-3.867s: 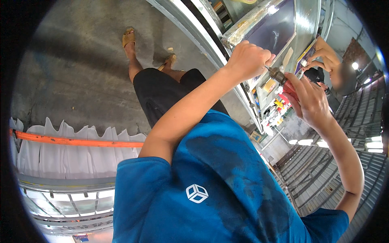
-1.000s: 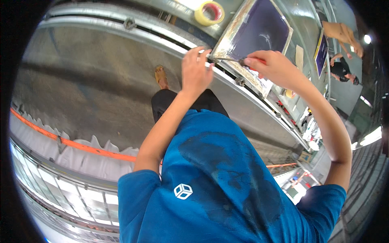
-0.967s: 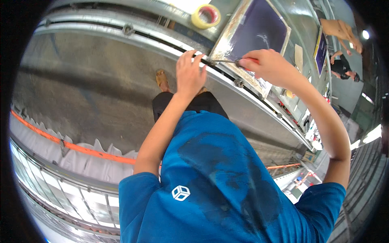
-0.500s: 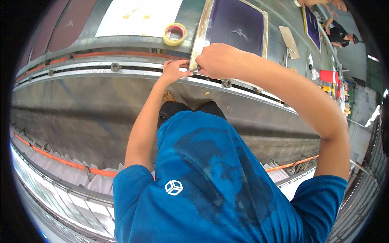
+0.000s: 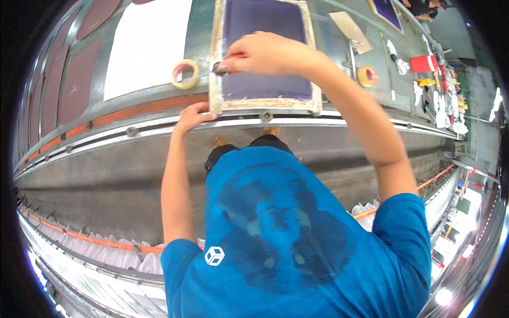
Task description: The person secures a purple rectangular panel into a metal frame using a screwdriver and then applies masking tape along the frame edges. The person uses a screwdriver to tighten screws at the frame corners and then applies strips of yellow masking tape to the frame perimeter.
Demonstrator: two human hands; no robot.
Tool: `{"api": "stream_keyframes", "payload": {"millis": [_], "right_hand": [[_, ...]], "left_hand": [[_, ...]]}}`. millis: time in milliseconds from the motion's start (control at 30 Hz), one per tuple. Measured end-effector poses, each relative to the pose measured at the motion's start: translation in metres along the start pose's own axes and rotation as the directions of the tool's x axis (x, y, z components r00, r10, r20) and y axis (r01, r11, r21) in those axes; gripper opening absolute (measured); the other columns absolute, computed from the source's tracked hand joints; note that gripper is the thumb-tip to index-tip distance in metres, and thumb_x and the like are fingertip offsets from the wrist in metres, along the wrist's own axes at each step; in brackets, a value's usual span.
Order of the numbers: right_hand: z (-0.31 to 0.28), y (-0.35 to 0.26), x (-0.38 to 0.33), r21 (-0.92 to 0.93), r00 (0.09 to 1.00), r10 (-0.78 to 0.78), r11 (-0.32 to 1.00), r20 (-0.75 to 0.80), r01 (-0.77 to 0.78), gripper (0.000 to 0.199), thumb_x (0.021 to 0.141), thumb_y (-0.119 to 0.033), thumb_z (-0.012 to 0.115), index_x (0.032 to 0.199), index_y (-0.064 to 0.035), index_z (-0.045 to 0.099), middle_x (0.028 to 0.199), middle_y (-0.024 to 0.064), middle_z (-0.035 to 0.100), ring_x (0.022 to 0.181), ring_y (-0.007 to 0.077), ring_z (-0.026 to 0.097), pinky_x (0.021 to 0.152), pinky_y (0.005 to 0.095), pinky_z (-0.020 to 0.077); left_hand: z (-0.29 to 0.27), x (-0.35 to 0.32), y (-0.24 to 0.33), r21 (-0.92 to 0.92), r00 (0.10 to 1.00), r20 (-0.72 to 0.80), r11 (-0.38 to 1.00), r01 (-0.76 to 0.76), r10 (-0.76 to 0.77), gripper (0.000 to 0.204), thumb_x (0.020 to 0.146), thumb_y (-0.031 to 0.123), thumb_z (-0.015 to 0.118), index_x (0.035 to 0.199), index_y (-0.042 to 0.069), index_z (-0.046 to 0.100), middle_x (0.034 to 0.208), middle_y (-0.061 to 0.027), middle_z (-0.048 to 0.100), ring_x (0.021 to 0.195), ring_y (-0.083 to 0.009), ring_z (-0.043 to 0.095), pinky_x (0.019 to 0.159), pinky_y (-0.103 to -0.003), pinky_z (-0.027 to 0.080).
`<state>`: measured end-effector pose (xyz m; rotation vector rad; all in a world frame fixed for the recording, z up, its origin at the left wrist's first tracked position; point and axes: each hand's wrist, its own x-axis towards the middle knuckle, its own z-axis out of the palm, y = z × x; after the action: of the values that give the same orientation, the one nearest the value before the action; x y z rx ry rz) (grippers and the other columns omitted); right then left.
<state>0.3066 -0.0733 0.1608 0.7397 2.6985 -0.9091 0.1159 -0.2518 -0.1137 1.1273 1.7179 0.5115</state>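
A printing screen (image 5: 216,98) with a purple mesh and a pale, worn border lies on the table at its near edge. Over its left side is my right hand (image 5: 260,53), closed around a small tool (image 5: 218,68) with a red part and a dark rounded end; the fingers hide the rest of it. At the screen's near left corner, my left hand (image 5: 191,117) rests on the metal rail (image 5: 159,127), thumb and fingers apart, the thumb close to the corner. Left of the screen stands a roll of yellow tape (image 5: 175,74).
A white sheet (image 5: 143,50) and maroon panels (image 5: 79,85) lie to the left. On the right are a brown card (image 5: 351,32), another tape roll (image 5: 362,76) and a red container (image 5: 424,63). Farther off, a person (image 5: 424,8) is near another screen (image 5: 386,13).
My right hand has left the screen's near corner and is now over its left side with the red tool showing. My left hand stays by the corner. The view has shifted.
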Motion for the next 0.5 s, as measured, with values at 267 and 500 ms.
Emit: {"api": "stream_keyframes", "payload": {"millis": [267,500], "right_hand": [[0.114,0.266,-0.087,0.817,0.547,0.659,0.571,-0.515,0.082,0.045,0.100,-0.031,0.063,0.128,0.0033,0.060,0.100,0.0061,0.069,0.083,0.0109,0.060,0.075,0.0256,0.0501],[0.184,0.422,-0.095,0.497,0.160,0.569,0.799,-0.807,-0.337,0.048,0.096,-0.025,0.063,0.137,-0.0025,0.049,0.119,0.0213,0.059,0.109,0.0375,0.057,0.094,0.0454,0.0463]], "left_hand": [[-0.003,0.009,-0.043,-0.218,0.984,0.140,0.966,0.142,-0.112,0.048,0.076,0.031,0.082,0.117,0.008,0.071,0.110,-0.0053,0.073,0.102,-0.0169,0.064,0.093,-0.033,0.046],[-0.024,0.015,-0.004,-0.264,0.939,0.300,0.931,0.251,-0.168,0.048,0.075,0.004,0.080,0.119,0.001,0.061,0.109,-0.0083,0.069,0.106,-0.0205,0.063,0.098,-0.035,0.047]]}}
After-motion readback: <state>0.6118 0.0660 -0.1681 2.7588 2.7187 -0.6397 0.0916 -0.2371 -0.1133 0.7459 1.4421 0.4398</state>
